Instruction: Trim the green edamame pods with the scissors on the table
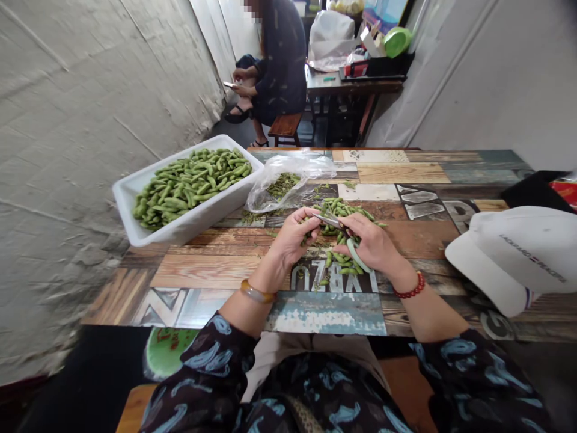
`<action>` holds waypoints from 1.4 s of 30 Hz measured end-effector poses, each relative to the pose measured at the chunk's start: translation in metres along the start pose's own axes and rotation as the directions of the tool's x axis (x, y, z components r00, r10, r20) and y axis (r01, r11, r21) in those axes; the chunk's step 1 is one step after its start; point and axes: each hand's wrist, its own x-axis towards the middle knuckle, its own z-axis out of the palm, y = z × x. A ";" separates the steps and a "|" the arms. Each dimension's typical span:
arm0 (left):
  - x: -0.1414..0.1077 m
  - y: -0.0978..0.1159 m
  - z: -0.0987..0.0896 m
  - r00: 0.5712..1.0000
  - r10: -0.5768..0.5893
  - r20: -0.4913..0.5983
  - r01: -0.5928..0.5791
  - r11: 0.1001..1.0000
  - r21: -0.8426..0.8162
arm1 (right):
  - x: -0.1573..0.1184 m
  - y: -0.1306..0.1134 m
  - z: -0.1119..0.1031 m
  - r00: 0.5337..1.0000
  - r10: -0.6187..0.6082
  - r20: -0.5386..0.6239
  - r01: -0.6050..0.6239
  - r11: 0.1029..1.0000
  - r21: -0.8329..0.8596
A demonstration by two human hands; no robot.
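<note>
In my right hand (372,240) is a pair of scissors (328,221) with pale green handles, its blades pointing left toward my other hand. My left hand (295,237) is closed, fingertips pinched at the blade tips around a green edamame pod that is mostly hidden by the fingers. Beneath and behind both hands lies a loose pile of edamame pods (345,263) on the table. A clear plastic bag (306,168) with green trimmings in it lies just beyond my left hand. Farther left, a white plastic tub (189,231) is heaped with edamame pods (192,183).
The patchwork-print table (216,269) carries a white cap (518,252) at the right. Small green scraps lie around the bag. Across the table a person (283,60) sits on a wooden stool holding a phone. A cluttered side table (333,87) stands behind.
</note>
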 end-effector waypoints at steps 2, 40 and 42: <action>-0.001 -0.001 0.002 1.000 0.000 0.013 -0.001 0.999 0.049 | 0.000 -0.001 0.001 1.000 -0.008 -0.006 0.008 1.000 -0.005; 0.002 0.001 0.000 0.989 -0.053 0.135 0.024 0.977 0.210 | 0.000 0.010 -0.011 0.989 0.078 -0.123 -0.087 0.994 -0.072; 0.000 -0.002 0.003 0.982 -0.049 0.181 -0.025 0.922 0.385 | 0.001 0.010 -0.010 0.991 0.074 -0.114 -0.083 0.993 -0.079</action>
